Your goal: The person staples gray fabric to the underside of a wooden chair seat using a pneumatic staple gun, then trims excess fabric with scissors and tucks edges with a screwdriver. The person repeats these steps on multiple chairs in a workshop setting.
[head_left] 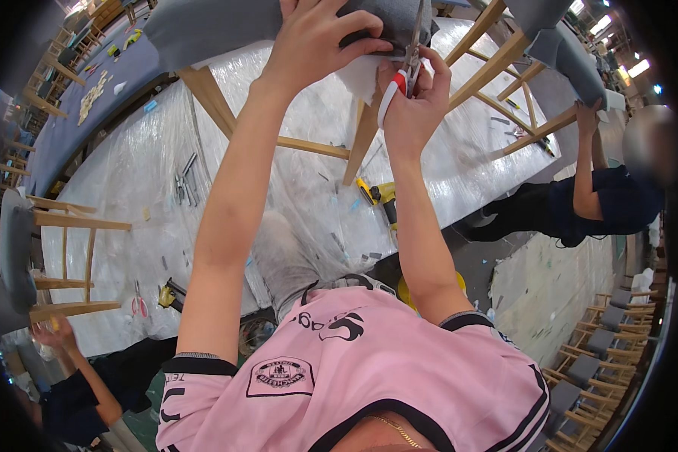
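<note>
Both my arms reach up to an upturned wooden chair (365, 132) with a grey padded seat (203, 26). My left hand (313, 38) pinches the grey fabric at the seat's underside. My right hand (414, 102) is closed around red-and-white-handled scissors (408, 64), whose blades point up into the grey fabric and a white lining (361, 75) beside my left fingers.
A table wrapped in clear plastic (128, 196) holds a yellow power drill (380, 197), a metal tool (184, 181) and small red scissors (138, 305). Another person (603, 196) at right holds up a second chair (565, 53). A third chair (45, 256) stands at left, stacked chairs (591, 346) lower right.
</note>
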The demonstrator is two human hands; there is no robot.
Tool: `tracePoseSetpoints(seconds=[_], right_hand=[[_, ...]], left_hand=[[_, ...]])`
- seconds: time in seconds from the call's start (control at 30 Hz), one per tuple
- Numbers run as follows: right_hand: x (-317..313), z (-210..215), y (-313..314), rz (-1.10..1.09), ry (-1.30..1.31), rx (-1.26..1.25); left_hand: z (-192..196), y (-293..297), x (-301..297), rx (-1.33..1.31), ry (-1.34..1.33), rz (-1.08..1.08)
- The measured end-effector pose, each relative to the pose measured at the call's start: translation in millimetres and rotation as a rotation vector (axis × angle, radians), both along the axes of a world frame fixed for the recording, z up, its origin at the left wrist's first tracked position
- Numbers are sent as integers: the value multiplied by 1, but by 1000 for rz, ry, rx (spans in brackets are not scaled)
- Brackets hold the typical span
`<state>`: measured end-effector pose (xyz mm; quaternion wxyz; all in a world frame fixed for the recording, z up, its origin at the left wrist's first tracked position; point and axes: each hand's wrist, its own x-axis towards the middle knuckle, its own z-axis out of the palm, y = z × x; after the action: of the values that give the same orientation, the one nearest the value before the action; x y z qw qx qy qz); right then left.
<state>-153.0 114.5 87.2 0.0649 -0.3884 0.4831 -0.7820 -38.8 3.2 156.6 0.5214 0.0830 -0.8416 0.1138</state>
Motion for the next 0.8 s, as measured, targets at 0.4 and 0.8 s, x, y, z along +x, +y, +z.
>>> tracePoseSetpoints(seconds=[0.4, 0.8], right_hand=[[20, -18, 31, 112, -143, 66], [-12, -59, 63, 238, -220, 282]], left_hand=[[-15, 20, 14, 13, -13, 34], [4, -18, 34, -94, -30, -20]])
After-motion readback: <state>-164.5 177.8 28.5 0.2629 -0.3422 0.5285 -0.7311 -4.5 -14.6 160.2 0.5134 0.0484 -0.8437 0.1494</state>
